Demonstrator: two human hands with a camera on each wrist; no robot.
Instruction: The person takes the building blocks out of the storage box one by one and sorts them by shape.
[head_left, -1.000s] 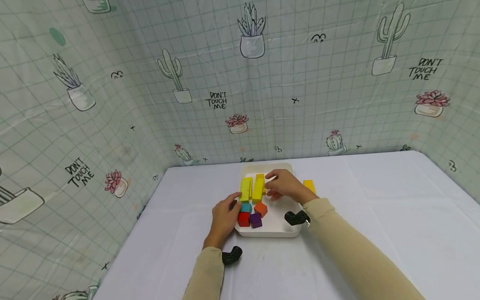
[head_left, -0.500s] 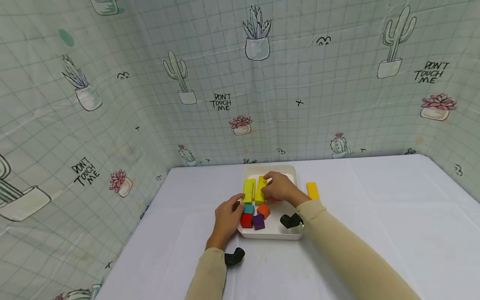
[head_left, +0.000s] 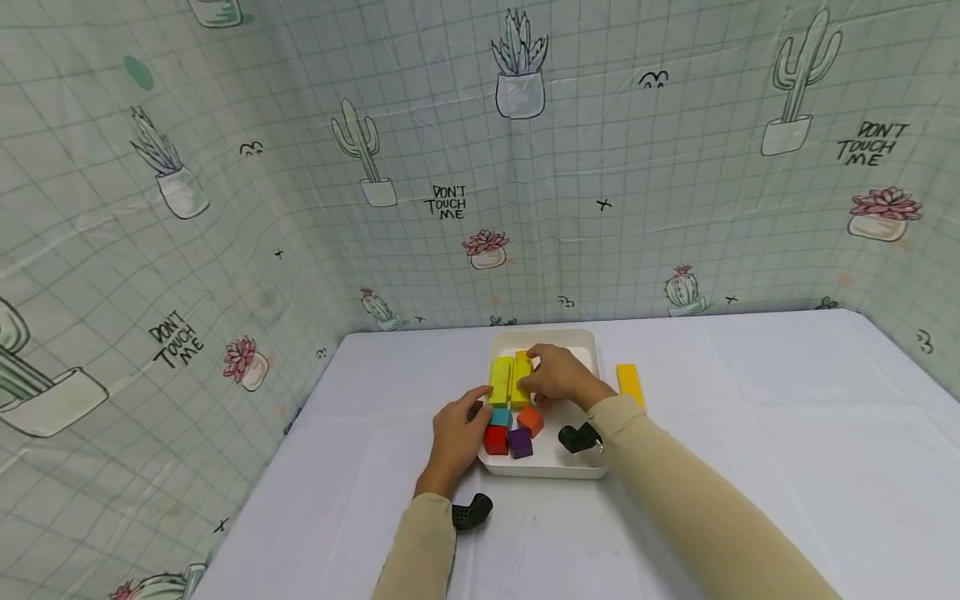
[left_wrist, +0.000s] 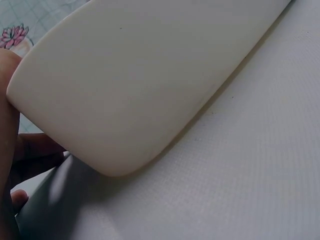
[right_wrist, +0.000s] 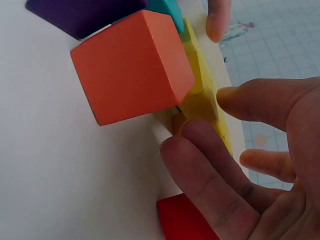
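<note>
In the head view a white tray (head_left: 551, 472) holds two long yellow blocks side by side, a left one (head_left: 499, 383) and a right one (head_left: 519, 387). My right hand (head_left: 561, 375) reaches over the tray, its fingertips at the right yellow block; the right wrist view shows fingers (right_wrist: 200, 172) loosely bent beside the yellow blocks. My left hand (head_left: 456, 433) is at the tray's left rim, thumb and index finger reaching over it. Nearer in the tray lie teal (head_left: 501, 417), red (head_left: 496, 440), purple (head_left: 521, 443) and orange (head_left: 530, 421) blocks.
An amber-yellow block (head_left: 631, 383) lies on the white table (head_left: 720, 433) just right of the tray. Another red block (right_wrist: 184, 220) shows in the right wrist view. Patterned cloth (head_left: 637, 233) hangs behind the table and along its sides.
My right hand has moved left against the right yellow block. The gap between the two yellow blocks has closed. My left hand stays at the tray's rim; the head view has shifted slightly.
</note>
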